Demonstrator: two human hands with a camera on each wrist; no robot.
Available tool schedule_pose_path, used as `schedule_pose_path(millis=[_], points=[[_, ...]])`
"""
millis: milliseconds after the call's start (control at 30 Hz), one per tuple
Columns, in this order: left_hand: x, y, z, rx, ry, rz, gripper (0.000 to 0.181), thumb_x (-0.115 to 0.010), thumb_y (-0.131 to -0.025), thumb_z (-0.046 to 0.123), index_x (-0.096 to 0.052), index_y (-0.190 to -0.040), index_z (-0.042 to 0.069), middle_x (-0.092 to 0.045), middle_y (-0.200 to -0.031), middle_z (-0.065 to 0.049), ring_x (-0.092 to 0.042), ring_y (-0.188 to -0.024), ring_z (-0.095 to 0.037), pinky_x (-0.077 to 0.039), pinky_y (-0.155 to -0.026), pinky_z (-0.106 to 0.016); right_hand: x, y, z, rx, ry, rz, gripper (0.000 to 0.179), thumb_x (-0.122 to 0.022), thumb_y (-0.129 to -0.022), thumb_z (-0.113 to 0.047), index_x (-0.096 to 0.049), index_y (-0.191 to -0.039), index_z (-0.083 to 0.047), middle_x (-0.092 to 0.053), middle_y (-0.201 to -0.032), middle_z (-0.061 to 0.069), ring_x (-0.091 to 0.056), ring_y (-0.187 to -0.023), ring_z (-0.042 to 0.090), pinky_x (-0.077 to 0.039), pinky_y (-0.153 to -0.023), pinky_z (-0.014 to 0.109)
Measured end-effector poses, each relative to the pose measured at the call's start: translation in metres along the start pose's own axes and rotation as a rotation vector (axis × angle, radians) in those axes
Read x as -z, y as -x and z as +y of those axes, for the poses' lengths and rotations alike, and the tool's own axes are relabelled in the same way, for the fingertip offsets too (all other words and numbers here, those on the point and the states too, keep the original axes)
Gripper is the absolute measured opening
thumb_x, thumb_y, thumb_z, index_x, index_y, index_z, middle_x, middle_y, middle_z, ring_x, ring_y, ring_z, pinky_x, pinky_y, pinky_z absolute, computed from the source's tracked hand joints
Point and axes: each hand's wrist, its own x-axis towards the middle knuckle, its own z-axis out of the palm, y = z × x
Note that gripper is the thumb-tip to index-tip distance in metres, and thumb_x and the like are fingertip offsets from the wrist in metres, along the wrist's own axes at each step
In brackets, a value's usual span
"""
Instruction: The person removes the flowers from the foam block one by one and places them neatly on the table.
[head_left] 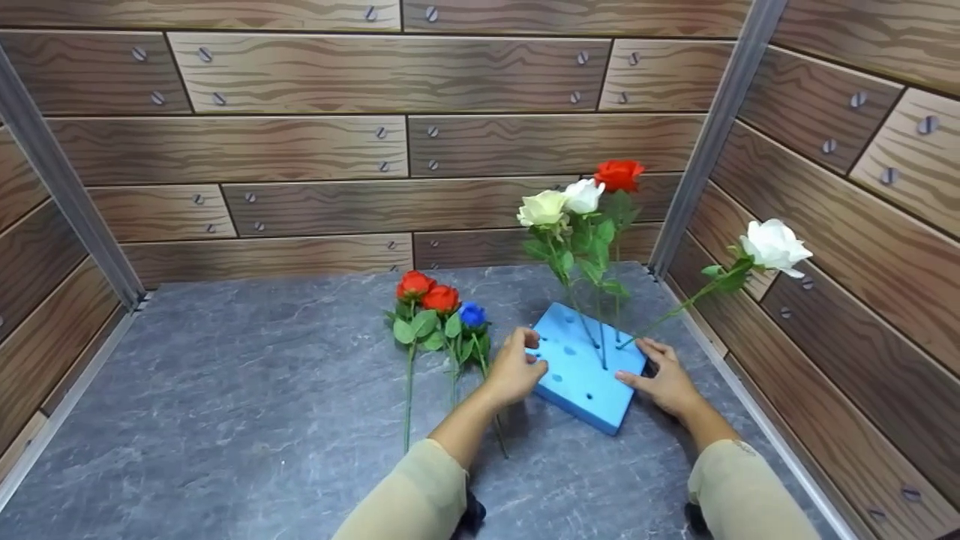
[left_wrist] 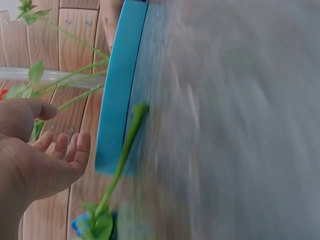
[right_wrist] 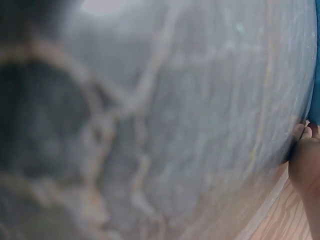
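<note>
A blue foam block (head_left: 564, 391) with holes lies on the tabletop, right of centre in the head view. Upright in it stand a cream rose (head_left: 542, 208), a white rose (head_left: 585, 196) and a red rose (head_left: 619, 175). Another white rose (head_left: 775, 247) leans far to the right from its hole. My right hand (head_left: 667, 384) grips the block's right edge, thumb over the top. At the left edge is my left hand (head_left: 514, 373), its fingers loosely bent; the left wrist view shows nothing in its palm. The right wrist view has only a bit of the right hand (right_wrist: 305, 160).
Left of the block lie two red roses (head_left: 440, 298) and a blue rose (head_left: 472, 313), stems toward me; the blue one's stem passes close by my left forearm. Wood-patterned walls (head_left: 300, 150) enclose the grey marbled tabletop (head_left: 247, 390) at the back and sides.
</note>
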Motion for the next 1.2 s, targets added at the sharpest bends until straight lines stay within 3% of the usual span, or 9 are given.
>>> schedule_pose_path(millis=[233,500,767,900,1067,1200], points=[[-0.030,-0.014,0.008,0.001,0.064,-0.057,0.034,-0.065,-0.102,0.008,-0.056,-0.135,0.007,-0.061,-0.140,-0.018,-0.067,-0.120,-0.027,-0.061,-0.095,-0.039,-0.002,0.000,-0.001,-0.009,-0.028,0.023,0.101,-0.078,-0.100,-0.048,-0.022,-0.173,-0.006,-0.010,-0.178,0.026,-0.010,-0.165,0.055,-0.022,-0.132,0.072],[-0.051,-0.027,0.015,-0.013,0.050,-0.027,0.041,-0.064,-0.105,0.009,-0.053,-0.144,0.006,-0.062,-0.139,-0.014,-0.065,-0.123,-0.028,-0.060,-0.099,-0.043,-0.006,-0.008,-0.002,-0.003,-0.052,0.053,0.102,-0.081,-0.098,-0.046,-0.026,-0.171,-0.003,-0.013,-0.177,0.026,-0.012,-0.166,0.052,-0.021,-0.135,0.067],[-0.076,-0.038,0.015,0.038,0.042,-0.042,0.047,-0.067,-0.104,0.012,-0.051,-0.148,0.007,-0.061,-0.140,-0.010,-0.064,-0.126,-0.025,-0.059,-0.101,-0.042,-0.006,-0.001,0.001,-0.016,-0.053,0.051,0.101,-0.081,-0.098,-0.045,-0.025,-0.171,-0.003,-0.012,-0.177,0.026,-0.011,-0.165,0.053,-0.020,-0.135,0.069],[-0.084,-0.041,0.016,0.069,0.052,-0.026,0.050,-0.068,-0.103,0.011,-0.050,-0.149,0.006,-0.061,-0.142,-0.009,-0.063,-0.128,-0.025,-0.059,-0.102,-0.041,-0.007,-0.001,0.000,-0.013,-0.075,0.051,0.102,-0.082,-0.098,-0.043,-0.025,-0.171,-0.001,-0.012,-0.176,0.027,-0.009,-0.166,0.052,-0.019,-0.135,0.067],[-0.090,-0.040,0.015,0.118,0.152,-0.040,0.051,-0.066,-0.105,0.009,-0.050,-0.153,0.009,-0.061,-0.150,-0.008,-0.060,-0.138,-0.027,-0.058,-0.109,-0.044,-0.007,-0.001,-0.002,-0.009,-0.085,0.053,0.101,-0.083,-0.098,-0.040,-0.025,-0.170,0.000,-0.012,-0.176,0.028,-0.009,-0.166,0.052,-0.019,-0.136,0.066],[-0.093,-0.038,0.015,0.110,0.161,-0.064,0.056,-0.064,-0.106,0.011,-0.047,-0.159,0.014,-0.058,-0.158,-0.005,-0.056,-0.148,-0.028,-0.055,-0.118,-0.045,-0.006,-0.001,-0.001,-0.005,-0.073,0.057,0.099,-0.082,-0.099,-0.039,-0.026,-0.170,0.001,-0.013,-0.176,0.028,-0.010,-0.166,0.052,-0.020,-0.136,0.066]])
